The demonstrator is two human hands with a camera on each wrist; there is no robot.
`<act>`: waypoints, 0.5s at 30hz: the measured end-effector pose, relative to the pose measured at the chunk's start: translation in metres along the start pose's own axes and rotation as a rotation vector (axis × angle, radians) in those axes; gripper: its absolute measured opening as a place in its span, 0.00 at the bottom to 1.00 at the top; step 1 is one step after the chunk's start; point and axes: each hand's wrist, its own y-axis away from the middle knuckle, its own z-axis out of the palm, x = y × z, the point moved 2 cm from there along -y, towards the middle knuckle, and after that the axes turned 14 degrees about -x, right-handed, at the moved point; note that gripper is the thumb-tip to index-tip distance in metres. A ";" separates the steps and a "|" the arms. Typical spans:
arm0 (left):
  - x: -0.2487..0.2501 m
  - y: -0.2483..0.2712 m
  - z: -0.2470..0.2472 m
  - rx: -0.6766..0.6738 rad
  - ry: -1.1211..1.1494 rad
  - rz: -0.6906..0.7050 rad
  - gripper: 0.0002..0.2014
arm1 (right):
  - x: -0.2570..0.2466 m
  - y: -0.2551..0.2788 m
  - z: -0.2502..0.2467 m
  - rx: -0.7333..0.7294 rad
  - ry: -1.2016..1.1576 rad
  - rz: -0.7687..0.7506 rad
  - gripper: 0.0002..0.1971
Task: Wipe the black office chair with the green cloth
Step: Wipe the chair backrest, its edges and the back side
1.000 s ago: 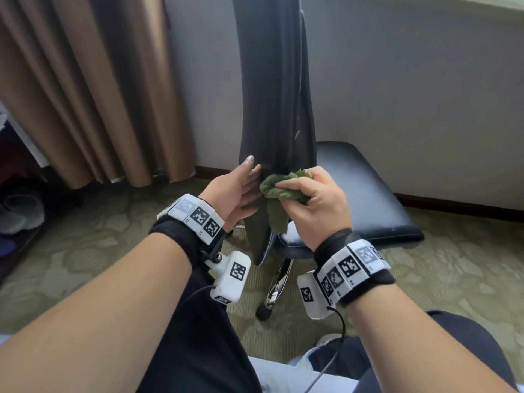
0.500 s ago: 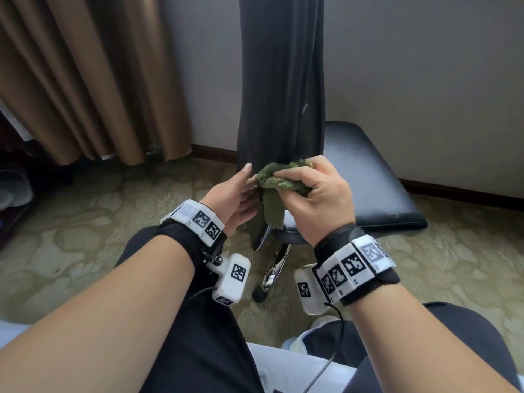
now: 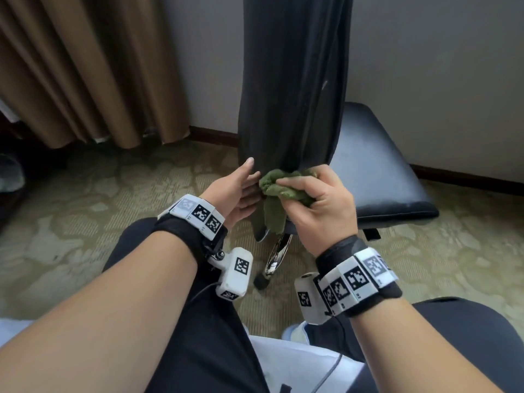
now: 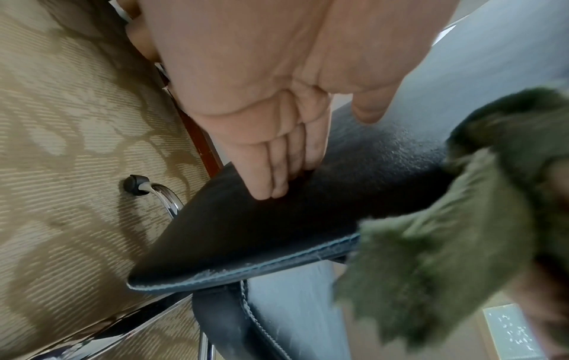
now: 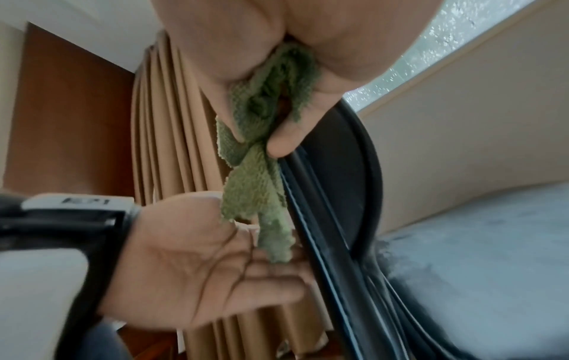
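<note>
The black office chair [image 3: 292,80] stands side-on in front of me, its tall backrest upright and its padded seat [image 3: 377,165] to the right. My right hand [image 3: 320,199] grips the bunched green cloth [image 3: 279,191] against the lower edge of the backrest; a flap of cloth hangs down. In the right wrist view the cloth [image 5: 261,156] lies along the backrest's stitched rim [image 5: 320,219]. My left hand [image 3: 241,191] rests flat with straight fingers on the left face of the backrest. The left wrist view shows those fingers [image 4: 277,165] on the black surface [image 4: 277,231], the cloth [image 4: 462,231] beside them.
Brown curtains [image 3: 85,69] hang at the left against a grey wall [image 3: 439,66]. A chrome chair leg [image 3: 276,256] with a black caster reaches toward me over patterned carpet [image 3: 71,222]. My dark-trousered knees fill the bottom of the head view.
Both hands have moved down the backrest toward its bottom edge, the cloth sliding with the right hand. The head view has tipped downward and closer.
</note>
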 end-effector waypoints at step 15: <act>-0.008 -0.004 -0.005 -0.104 -0.049 -0.126 0.42 | 0.029 0.027 0.017 -0.040 -0.112 0.121 0.11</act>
